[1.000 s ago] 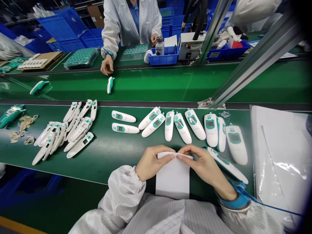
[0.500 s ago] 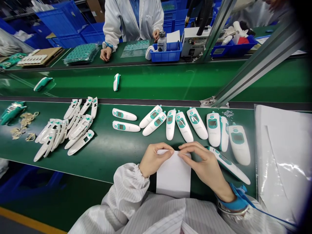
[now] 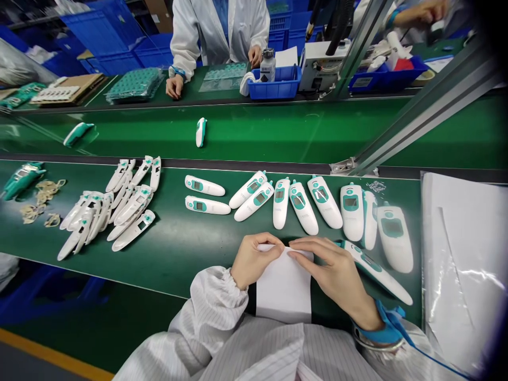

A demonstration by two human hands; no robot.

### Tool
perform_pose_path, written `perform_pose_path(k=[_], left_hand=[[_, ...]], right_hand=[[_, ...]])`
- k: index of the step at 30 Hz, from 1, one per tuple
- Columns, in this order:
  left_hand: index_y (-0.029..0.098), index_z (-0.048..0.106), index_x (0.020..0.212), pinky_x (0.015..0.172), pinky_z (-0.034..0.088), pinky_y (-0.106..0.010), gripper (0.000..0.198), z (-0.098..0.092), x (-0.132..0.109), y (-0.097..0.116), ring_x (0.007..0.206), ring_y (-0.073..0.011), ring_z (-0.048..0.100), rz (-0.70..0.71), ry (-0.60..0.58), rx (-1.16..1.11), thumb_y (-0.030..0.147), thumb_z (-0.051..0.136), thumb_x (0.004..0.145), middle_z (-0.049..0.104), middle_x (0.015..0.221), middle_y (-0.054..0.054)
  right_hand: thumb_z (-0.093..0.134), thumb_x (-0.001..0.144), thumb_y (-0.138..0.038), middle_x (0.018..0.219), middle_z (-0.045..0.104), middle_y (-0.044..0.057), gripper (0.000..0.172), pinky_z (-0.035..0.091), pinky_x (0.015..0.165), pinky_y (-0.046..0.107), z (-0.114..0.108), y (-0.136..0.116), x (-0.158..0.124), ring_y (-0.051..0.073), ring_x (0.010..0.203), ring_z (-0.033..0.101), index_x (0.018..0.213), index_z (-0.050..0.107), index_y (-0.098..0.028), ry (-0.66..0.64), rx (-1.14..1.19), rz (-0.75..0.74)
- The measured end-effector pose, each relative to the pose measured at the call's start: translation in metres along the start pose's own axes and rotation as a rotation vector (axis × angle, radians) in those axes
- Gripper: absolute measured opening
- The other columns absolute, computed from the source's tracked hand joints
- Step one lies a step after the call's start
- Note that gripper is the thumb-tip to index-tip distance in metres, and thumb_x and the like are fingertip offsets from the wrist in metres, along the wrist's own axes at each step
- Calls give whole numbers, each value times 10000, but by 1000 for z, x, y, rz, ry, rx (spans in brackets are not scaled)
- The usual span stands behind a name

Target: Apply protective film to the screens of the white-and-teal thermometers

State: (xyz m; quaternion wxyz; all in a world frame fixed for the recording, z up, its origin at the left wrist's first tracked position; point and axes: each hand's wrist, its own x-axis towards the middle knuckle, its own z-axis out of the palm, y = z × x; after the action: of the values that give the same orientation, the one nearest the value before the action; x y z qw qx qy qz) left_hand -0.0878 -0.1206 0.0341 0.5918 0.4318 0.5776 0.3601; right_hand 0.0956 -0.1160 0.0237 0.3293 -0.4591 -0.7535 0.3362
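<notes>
A rectangular white sheet (image 3: 283, 291) hangs at the table's front edge, close to my body. Whether it is paper or a flat bag, I cannot tell. My left hand (image 3: 256, 258) pinches its top edge between thumb and fingers. My right hand (image 3: 331, 270) also closes thumb and fingers on that edge, just to the right, a blue strap round its wrist. Several white-and-green handheld thermometers (image 3: 304, 207) lie in a row beyond my hands. One thermometer (image 3: 377, 271) rests beside my right hand, partly covered by it.
White shell halves (image 3: 133, 230) are piled on the left, near rubber bands (image 3: 43, 196). Plastic-wrapped white sheets (image 3: 452, 238) lie at right. Beyond the table, a green conveyor belt (image 3: 278, 132) carries thermometers; a slanted metal post (image 3: 400, 127) stands at right. A co-worker (image 3: 222, 32) sits opposite.
The view has shifted slightly, moving the table's contents a little to the right. On the belt, the thermometers have moved right. A co-worker's hand with a dark object now shows at upper right.
</notes>
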Motion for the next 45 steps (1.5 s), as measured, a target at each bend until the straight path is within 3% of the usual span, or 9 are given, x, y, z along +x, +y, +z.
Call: perform_pose_path(k=[4, 8, 13, 19, 23, 30, 36, 41, 45], left_hand=[[137, 678, 690, 652, 436, -245, 171, 1, 0, -5, 655, -128, 565, -49, 8, -11, 303, 677, 728, 670, 694, -18], [131, 693, 742, 665, 450, -244, 197, -5, -1, -2, 706, -139, 590, -65, -37, -9, 326, 707, 722, 683, 751, -35], [156, 664, 1004, 704, 481, -245, 377, -18, -8, -2, 775, -138, 630, -103, -99, -179, 279, 784, 669, 700, 873, -36], [132, 696, 861, 659, 509, -252, 285, -19, -13, -7, 676, -138, 655, -178, -71, -296, 334, 782, 679, 739, 779, -39], [131, 702, 849, 632, 509, -243, 289, -18, -15, -7, 640, -131, 650, -190, -55, -297, 345, 786, 673, 742, 755, -31], [137, 700, 895, 606, 478, -228, 283, -16, -15, -6, 605, -111, 615, -118, -77, -253, 348, 754, 715, 702, 669, -4], [145, 715, 811, 655, 464, -241, 215, -12, -16, -9, 706, -134, 618, -80, -47, -197, 347, 726, 738, 714, 773, -35], [146, 700, 838, 540, 369, -211, 223, -12, -17, -7, 571, -84, 490, -19, -37, -95, 358, 690, 767, 622, 633, 12], [135, 662, 761, 518, 332, -208, 273, -10, -17, -5, 555, -76, 444, -29, -10, -81, 402, 634, 809, 581, 611, 16]], right_hand=[[636, 864, -226, 921, 748, 12, 73, 499, 778, 338, 3, 1, -1, 194, 854, 683, 909, 693, -229, 17, -36, -51], [640, 853, -310, 832, 744, 2, 103, 524, 695, 296, 3, 5, 2, 179, 752, 683, 837, 706, -233, -62, 87, 175], [668, 811, -416, 825, 734, 24, 200, 537, 664, 292, -4, 11, 3, 196, 752, 675, 817, 707, -220, -96, 215, 390], [669, 819, -372, 972, 724, 29, 195, 540, 783, 320, -5, -1, 5, 200, 867, 666, 960, 684, -238, -127, 179, 282], [696, 793, -352, 1000, 727, 28, 254, 557, 762, 313, 1, -7, 8, 206, 889, 678, 1022, 674, -245, -143, 137, 241], [626, 855, -335, 895, 723, 23, 122, 529, 732, 289, 2, -12, 15, 188, 822, 670, 876, 688, -233, -169, 174, 207], [584, 882, -341, 850, 718, 23, 159, 504, 661, 273, 2, -13, 15, 181, 769, 660, 837, 686, -228, -190, 186, 204], [577, 885, -369, 846, 723, 26, 193, 513, 645, 276, 5, -9, 13, 183, 753, 659, 831, 691, -222, -221, 228, 239], [622, 868, -306, 898, 724, 26, 109, 531, 712, 296, 9, -9, 11, 186, 821, 672, 891, 697, -231, -114, 221, 188]])
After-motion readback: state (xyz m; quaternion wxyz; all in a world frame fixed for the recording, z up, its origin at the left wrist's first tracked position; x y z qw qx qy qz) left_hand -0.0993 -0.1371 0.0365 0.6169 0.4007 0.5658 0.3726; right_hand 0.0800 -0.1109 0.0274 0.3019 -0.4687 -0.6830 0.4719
